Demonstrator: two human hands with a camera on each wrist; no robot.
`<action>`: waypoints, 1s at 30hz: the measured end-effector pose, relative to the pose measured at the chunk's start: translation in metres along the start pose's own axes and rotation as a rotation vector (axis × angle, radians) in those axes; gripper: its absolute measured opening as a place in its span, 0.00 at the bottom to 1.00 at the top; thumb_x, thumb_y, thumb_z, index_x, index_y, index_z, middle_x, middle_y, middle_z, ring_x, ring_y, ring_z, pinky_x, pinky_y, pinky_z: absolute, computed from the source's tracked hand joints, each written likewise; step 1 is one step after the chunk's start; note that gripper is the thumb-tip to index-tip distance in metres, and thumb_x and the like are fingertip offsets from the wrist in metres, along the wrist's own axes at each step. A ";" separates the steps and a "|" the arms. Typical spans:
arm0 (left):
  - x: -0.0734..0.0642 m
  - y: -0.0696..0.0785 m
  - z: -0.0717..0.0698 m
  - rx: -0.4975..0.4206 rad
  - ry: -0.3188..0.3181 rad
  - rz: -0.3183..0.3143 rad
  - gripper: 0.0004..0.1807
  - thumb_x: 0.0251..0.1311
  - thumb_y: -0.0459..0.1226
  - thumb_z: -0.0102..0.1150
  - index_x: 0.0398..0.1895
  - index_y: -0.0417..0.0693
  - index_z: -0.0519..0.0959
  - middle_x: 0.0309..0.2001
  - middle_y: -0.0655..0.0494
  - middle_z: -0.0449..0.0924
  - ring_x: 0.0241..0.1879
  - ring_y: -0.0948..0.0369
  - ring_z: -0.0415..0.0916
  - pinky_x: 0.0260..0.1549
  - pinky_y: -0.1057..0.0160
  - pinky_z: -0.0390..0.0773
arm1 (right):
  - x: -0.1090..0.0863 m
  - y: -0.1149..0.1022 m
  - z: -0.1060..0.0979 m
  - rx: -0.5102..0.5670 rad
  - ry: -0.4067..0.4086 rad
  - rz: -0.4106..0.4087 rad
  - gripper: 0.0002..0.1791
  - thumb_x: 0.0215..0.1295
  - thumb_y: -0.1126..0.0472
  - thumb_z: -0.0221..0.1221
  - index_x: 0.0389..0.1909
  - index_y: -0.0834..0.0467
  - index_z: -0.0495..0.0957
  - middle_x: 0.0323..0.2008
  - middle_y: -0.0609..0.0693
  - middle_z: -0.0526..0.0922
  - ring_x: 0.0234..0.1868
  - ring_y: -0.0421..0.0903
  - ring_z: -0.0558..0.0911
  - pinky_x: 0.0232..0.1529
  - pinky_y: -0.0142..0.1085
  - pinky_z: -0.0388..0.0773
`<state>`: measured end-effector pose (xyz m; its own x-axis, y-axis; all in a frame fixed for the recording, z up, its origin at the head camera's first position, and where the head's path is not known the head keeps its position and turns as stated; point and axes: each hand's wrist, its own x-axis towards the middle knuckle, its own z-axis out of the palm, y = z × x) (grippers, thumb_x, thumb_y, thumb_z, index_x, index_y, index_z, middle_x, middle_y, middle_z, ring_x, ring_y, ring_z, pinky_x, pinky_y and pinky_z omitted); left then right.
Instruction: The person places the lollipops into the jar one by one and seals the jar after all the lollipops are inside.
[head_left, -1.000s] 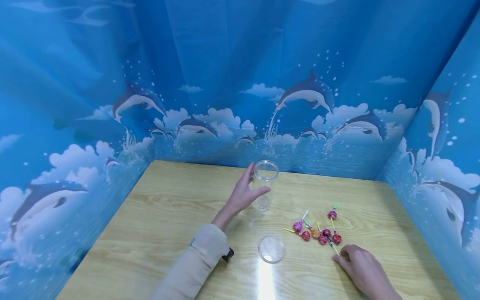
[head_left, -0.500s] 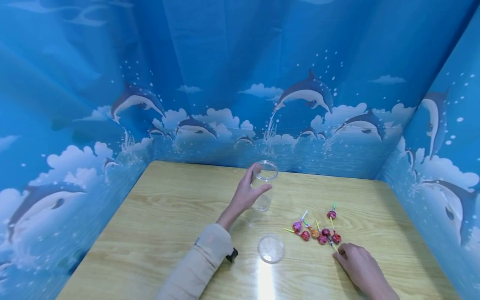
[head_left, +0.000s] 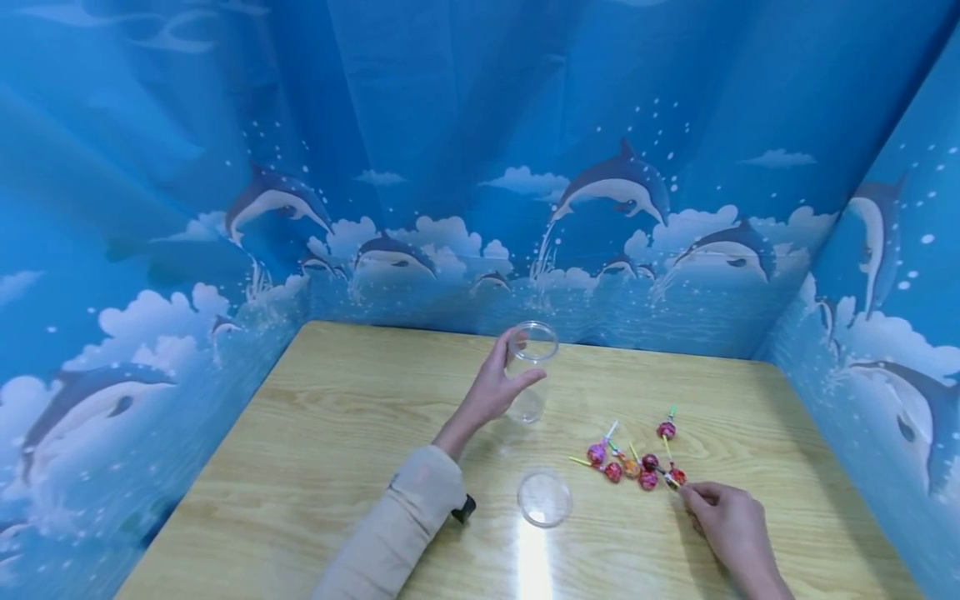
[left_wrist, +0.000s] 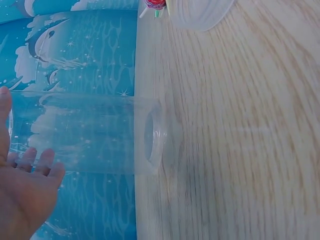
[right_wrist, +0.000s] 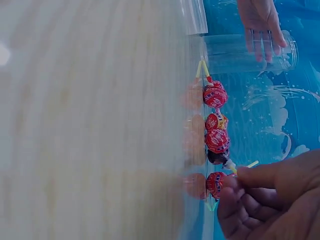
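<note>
A clear plastic jar (head_left: 528, 408) stands upright on the wooden table with its mouth uncovered. My left hand (head_left: 489, 390) holds it near the top, thumb on the near side and fingers behind; in the left wrist view, fingers show through the jar wall (left_wrist: 95, 132). My right hand (head_left: 731, 521) pinches the yellow stick of a dark-wrapped lollipop (right_wrist: 217, 157) between thumb and forefinger. That lollipop's head lies among several others in red, orange and purple wrappers (head_left: 632, 468). A red lollipop (right_wrist: 215, 185) sits close beside my right fingertips.
A round clear lid (head_left: 545, 500) lies flat on the table (head_left: 337, 417) in front of the jar. One lollipop (head_left: 666, 430) lies a little behind the cluster. Blue dolphin-print curtains (head_left: 450, 167) enclose the table at the back and sides.
My right hand has shifted slightly forward with the stick, which has swung away from me toward the red lollipop beside it. The left hand has closed in a little on the jar.
</note>
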<state>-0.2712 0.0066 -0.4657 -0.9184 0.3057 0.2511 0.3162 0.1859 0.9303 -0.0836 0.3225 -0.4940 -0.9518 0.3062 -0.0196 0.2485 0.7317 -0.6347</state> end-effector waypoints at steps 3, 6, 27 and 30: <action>0.000 0.000 0.000 -0.009 -0.014 0.007 0.45 0.65 0.44 0.71 0.80 0.51 0.57 0.75 0.48 0.65 0.74 0.48 0.64 0.74 0.47 0.62 | -0.001 0.000 -0.002 0.129 0.027 0.048 0.14 0.72 0.63 0.63 0.45 0.73 0.85 0.22 0.50 0.86 0.20 0.39 0.81 0.21 0.29 0.75; -0.001 0.000 -0.001 -0.025 -0.020 0.022 0.45 0.65 0.42 0.71 0.80 0.51 0.56 0.75 0.46 0.65 0.73 0.45 0.64 0.73 0.44 0.62 | 0.001 -0.002 -0.006 0.301 0.003 0.134 0.17 0.74 0.63 0.62 0.52 0.75 0.81 0.28 0.54 0.89 0.25 0.40 0.85 0.28 0.29 0.83; 0.002 0.003 -0.006 0.000 -0.075 0.027 0.46 0.66 0.40 0.70 0.81 0.54 0.54 0.74 0.46 0.66 0.72 0.47 0.65 0.74 0.48 0.62 | 0.031 -0.042 -0.038 1.120 -0.196 0.059 0.07 0.76 0.63 0.59 0.40 0.57 0.86 0.38 0.49 0.87 0.40 0.40 0.86 0.43 0.30 0.86; 0.002 0.004 -0.007 0.010 -0.081 0.017 0.45 0.66 0.40 0.70 0.81 0.54 0.54 0.74 0.46 0.66 0.73 0.47 0.65 0.74 0.47 0.62 | 0.036 -0.056 -0.042 1.168 -0.208 0.038 0.07 0.76 0.63 0.60 0.40 0.58 0.87 0.37 0.49 0.88 0.39 0.41 0.86 0.43 0.31 0.86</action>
<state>-0.2737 0.0017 -0.4591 -0.8907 0.3834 0.2444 0.3346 0.1889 0.9232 -0.1242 0.3181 -0.4271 -0.9851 0.1319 -0.1107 0.0655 -0.3077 -0.9492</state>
